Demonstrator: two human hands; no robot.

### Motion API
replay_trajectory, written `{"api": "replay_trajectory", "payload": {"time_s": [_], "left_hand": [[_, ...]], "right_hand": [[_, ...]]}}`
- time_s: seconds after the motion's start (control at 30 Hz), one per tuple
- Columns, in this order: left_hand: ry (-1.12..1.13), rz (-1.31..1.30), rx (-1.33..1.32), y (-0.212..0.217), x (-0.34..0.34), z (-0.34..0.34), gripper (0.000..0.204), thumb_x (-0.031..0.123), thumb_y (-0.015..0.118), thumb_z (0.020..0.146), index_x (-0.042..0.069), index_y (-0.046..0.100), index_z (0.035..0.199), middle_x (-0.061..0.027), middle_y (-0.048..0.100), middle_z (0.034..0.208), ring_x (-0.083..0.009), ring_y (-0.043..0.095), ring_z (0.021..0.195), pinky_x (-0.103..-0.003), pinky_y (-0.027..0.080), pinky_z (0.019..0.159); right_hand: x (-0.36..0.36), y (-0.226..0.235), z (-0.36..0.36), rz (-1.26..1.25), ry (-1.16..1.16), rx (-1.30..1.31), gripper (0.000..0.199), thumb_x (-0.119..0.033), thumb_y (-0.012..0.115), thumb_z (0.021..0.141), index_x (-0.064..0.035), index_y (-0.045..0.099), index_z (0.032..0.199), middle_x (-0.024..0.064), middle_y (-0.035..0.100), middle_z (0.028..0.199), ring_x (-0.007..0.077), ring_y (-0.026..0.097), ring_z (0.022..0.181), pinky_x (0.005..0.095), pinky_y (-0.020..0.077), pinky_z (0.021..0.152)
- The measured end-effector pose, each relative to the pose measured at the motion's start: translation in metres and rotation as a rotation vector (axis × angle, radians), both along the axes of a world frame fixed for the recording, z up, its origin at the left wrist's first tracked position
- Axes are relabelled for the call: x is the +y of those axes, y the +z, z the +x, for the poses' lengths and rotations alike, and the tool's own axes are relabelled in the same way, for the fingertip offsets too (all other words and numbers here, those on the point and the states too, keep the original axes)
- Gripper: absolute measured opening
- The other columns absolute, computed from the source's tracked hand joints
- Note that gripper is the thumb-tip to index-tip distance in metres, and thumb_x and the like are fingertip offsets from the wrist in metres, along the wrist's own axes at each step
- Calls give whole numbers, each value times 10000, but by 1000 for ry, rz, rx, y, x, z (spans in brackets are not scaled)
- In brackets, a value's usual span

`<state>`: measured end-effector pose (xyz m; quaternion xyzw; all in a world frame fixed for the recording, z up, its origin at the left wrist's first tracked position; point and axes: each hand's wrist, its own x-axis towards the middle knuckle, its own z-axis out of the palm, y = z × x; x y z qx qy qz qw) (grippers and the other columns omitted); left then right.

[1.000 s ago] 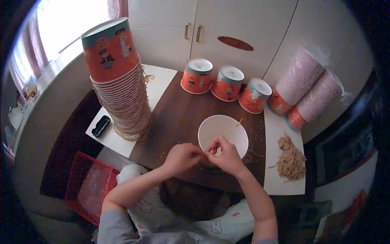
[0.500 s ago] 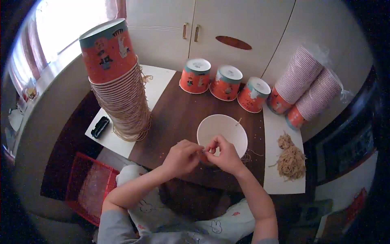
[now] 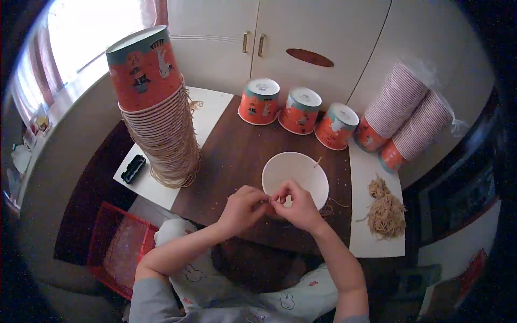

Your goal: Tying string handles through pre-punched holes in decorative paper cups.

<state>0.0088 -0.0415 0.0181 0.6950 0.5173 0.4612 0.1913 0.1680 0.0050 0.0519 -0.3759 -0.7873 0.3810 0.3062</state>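
My left hand (image 3: pixel 245 209) and my right hand (image 3: pixel 297 206) meet over the near edge of a paper bucket (image 3: pixel 288 166). Both are closed, with thumbs and fingertips pinched together almost touching. Whatever lies between the fingertips is too small to make out. The bucket is tilted, its white inside turned up, and my hands cover part of its near rim. A short tan end (image 3: pixel 319 161) shows at its far right rim. Thin loose strands (image 3: pixel 338 204) lie on the brown tabletop (image 3: pixel 226 145) beside my right hand.
A tall stack of nested buckets (image 3: pixel 161 129) with strings hanging stands at left, next to a black case (image 3: pixel 133 169). Three upside-down buckets (image 3: pixel 299 112) line the back. Bagged bucket stacks (image 3: pixel 398 102) and a tan string heap (image 3: pixel 386 215) lie right. A red basket (image 3: pixel 116 253) sits lower left.
My hands stay pinched together at the bucket's near rim, with only a slight shift of the fingers. The other things have not moved.
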Motion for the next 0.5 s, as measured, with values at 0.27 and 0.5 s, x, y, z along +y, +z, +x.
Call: {"api": "replay_trajectory", "payload": {"time_s": [0.27,0.5], "left_hand": [[56,-78,-83,7,-2,3,157,101,633,681,54,601,828,-107,583,781,-232,587,703,-305,477,631],[-69,-246,-214,4,1,-2,148,118,587,743,13,572,847,-113,599,788,-166,593,724,-278,469,644]], "right_hand": [[-1,2,-1,56,13,-11,191,-76,624,666,-49,470,776,60,554,682,170,544,616,288,443,575],[0,3,0,43,-3,-12,197,-81,625,664,-46,471,782,60,553,677,175,545,618,289,442,575]]}}
